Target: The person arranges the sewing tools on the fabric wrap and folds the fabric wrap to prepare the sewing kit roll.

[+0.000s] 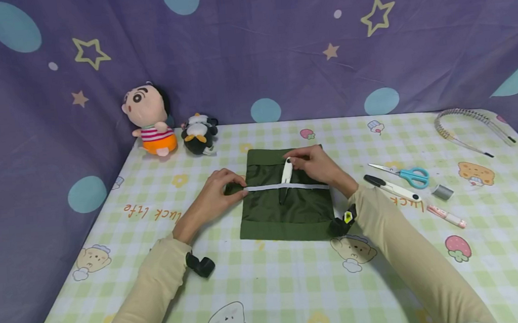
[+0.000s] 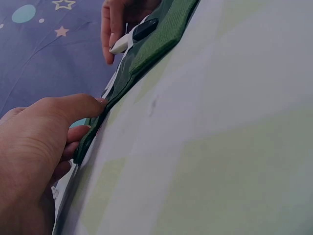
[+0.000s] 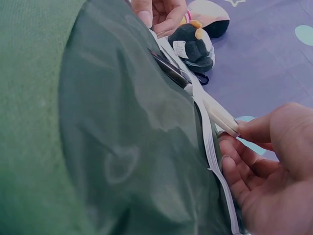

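A dark green fabric piece (image 1: 290, 209) lies on the table with a white elastic strip (image 1: 308, 185) across its middle. My left hand (image 1: 213, 195) pinches its left edge beside the strip's end; the left wrist view shows the thumb on top of the fabric (image 2: 159, 49). My right hand (image 1: 316, 163) pinches the upper end of a slim white-handled tool (image 1: 287, 172) with a black pointed end. The tool crosses the strip, its black tip (image 3: 168, 68) on the near side and the white handle (image 3: 220, 115) on the far side, between thumb and fingers.
Right of the fabric lie blue-handled scissors (image 1: 413, 175), another white tool with a black end (image 1: 393, 189), a grey thread spool (image 1: 442, 192) and a pink-and-white pen-like stick (image 1: 447, 216). A coiled headband-like loop (image 1: 460, 111) lies farther back. Two plush toys, a doll (image 1: 153, 121) and a penguin (image 1: 199, 134), are back left.
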{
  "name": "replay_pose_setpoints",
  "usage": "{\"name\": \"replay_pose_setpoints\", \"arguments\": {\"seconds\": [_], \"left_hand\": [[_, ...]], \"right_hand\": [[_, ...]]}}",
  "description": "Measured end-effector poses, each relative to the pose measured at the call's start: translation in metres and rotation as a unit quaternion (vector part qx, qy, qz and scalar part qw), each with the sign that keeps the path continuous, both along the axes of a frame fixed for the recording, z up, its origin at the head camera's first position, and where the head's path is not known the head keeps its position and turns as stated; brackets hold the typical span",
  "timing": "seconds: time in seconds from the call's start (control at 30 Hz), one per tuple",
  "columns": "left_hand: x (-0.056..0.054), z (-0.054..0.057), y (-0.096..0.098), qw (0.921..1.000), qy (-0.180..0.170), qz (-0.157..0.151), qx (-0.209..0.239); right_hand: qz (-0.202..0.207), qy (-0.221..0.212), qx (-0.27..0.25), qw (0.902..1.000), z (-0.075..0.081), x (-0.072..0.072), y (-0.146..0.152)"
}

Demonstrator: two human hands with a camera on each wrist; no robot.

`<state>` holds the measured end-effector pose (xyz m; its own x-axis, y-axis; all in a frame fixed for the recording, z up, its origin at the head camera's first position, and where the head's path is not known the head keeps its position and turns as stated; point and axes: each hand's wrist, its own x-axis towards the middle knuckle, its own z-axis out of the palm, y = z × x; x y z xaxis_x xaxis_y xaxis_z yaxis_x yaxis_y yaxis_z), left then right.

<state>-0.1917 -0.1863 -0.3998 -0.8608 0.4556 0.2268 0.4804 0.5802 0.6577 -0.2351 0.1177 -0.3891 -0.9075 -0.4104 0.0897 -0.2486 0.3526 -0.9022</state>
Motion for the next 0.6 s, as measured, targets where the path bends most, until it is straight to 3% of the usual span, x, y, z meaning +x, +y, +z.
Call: {"name": "replay_pose_setpoints", "arguments": {"seconds": [0.6], "left_hand": [[0.0001,-0.0008,-0.0001,1.0,-0.006,0.002,0.002]], "right_hand": [[0.032,0.018,0.044,0.9983,0.0027,0.0044,-0.0044]]}}
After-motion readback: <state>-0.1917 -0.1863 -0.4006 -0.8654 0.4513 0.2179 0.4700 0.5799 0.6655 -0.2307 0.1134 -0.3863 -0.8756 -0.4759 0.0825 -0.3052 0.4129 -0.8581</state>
